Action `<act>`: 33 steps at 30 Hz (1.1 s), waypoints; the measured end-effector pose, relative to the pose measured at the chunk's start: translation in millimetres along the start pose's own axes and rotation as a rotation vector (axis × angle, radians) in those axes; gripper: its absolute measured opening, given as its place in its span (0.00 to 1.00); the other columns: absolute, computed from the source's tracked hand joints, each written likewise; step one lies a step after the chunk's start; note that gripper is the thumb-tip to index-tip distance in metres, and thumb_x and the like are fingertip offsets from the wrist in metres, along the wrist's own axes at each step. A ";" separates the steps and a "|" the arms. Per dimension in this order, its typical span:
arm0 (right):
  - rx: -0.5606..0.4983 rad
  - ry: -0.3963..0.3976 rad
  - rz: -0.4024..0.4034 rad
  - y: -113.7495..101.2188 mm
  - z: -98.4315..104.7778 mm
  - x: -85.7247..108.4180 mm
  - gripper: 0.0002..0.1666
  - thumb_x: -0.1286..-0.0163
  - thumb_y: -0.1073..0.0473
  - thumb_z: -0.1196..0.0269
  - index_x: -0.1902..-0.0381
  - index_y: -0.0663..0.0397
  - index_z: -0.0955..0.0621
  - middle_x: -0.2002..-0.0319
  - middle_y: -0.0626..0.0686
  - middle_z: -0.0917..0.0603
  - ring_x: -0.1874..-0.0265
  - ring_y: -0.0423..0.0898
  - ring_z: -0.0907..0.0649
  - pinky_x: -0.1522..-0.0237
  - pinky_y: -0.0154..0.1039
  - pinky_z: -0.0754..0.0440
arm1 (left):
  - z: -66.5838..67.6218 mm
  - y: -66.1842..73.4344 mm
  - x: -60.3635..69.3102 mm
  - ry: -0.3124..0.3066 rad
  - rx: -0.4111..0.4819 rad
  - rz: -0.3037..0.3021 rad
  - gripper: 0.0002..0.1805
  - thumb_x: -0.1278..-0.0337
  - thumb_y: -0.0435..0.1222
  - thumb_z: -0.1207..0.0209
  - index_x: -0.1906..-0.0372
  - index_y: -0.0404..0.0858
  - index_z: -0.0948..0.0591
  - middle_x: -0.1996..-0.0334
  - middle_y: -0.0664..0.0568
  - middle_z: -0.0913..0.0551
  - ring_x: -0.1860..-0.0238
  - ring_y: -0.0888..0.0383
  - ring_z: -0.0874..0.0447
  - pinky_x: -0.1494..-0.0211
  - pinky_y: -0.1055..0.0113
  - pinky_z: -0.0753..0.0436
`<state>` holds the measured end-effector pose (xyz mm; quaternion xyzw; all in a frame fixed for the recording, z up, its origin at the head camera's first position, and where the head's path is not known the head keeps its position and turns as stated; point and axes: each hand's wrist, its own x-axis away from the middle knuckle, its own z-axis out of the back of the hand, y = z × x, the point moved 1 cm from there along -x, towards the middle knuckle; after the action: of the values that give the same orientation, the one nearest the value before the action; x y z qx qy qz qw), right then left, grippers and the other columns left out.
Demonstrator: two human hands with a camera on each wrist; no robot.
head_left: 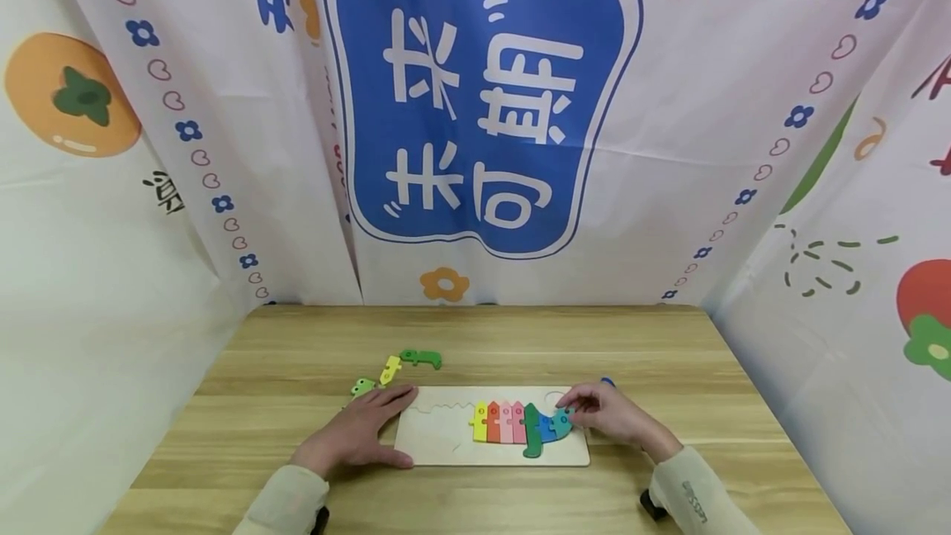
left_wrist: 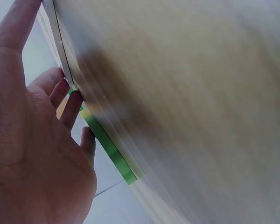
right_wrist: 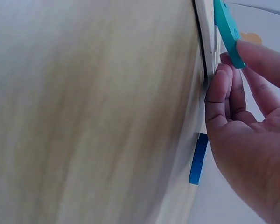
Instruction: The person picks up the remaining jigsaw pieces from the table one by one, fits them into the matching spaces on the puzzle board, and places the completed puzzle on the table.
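The right hand (head_left: 607, 414) pinches the teal piece (head_left: 560, 423) beside a blue piece (head_left: 546, 430) on the board (head_left: 438, 444). The left hand (head_left: 360, 429), fingers outspread, touches the board's left end.

Pale wooden puzzle board (head_left: 438, 440) flat, long side across. Left hand (head_left: 358, 428) rests at its left end. Right hand (head_left: 611, 413) pinches teal piece (head_left: 561, 421); piece tilted, gripped end raised over the board's right part. Seated in a row, left to right: yellow piece (head_left: 480, 422), orange-red piece (head_left: 494, 422), light pink piece (head_left: 507, 423), darker pink piece (head_left: 518, 423), dark green piece (head_left: 532, 436), blue piece (head_left: 546, 428). Dark green one reaches nearest the board's near edge. Teal sits just beside blue.
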<state>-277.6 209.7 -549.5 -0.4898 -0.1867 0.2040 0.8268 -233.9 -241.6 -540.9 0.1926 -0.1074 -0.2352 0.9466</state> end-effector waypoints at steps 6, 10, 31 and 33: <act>0.045 0.012 -0.008 0.5 -0.8 -0.5 0.13 0.34 0.65 0.28 0.51 0.57 0.13 0.62 0.53 0.16 0.64 0.44 0.22 0.63 0.31 0.22 | -0.3 0.5 1.2 0.009 -0.004 -0.009 0.59 0.52 0.68 0.31 0.19 0.43 0.37 0.19 0.44 0.38 0.23 0.30 0.42 0.27 0.28 0.38; 0.083 0.019 -0.014 -1.2 -2.4 -0.3 0.14 0.36 0.64 0.26 0.52 0.55 0.12 0.65 0.51 0.17 0.66 0.44 0.22 0.65 0.31 0.22 | -0.8 0.7 1.0 0.012 0.006 -0.003 0.59 0.52 0.69 0.31 0.19 0.44 0.37 0.19 0.45 0.38 0.22 0.30 0.42 0.26 0.29 0.39; 0.188 0.062 -0.014 -3.9 -7.6 -3.0 0.17 0.40 0.62 0.22 0.53 0.56 0.14 0.62 0.51 0.19 0.65 0.44 0.23 0.64 0.31 0.23 | -1.5 -1.9 -1.0 0.012 -0.001 -0.009 0.60 0.53 0.69 0.31 0.19 0.45 0.37 0.20 0.46 0.38 0.22 0.31 0.42 0.26 0.30 0.38; 0.185 0.063 -0.015 -4.5 -7.9 -2.5 0.17 0.40 0.62 0.22 0.53 0.56 0.14 0.62 0.51 0.19 0.65 0.44 0.23 0.64 0.31 0.23 | -0.5 -1.1 -1.0 0.006 0.003 -0.002 0.60 0.53 0.69 0.30 0.19 0.45 0.37 0.19 0.46 0.38 0.22 0.31 0.43 0.26 0.30 0.38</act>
<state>-275.1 200.6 -549.4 -0.4163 -0.1446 0.1987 0.8754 -235.1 -241.9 -541.9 0.1949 -0.1048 -0.2354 0.9464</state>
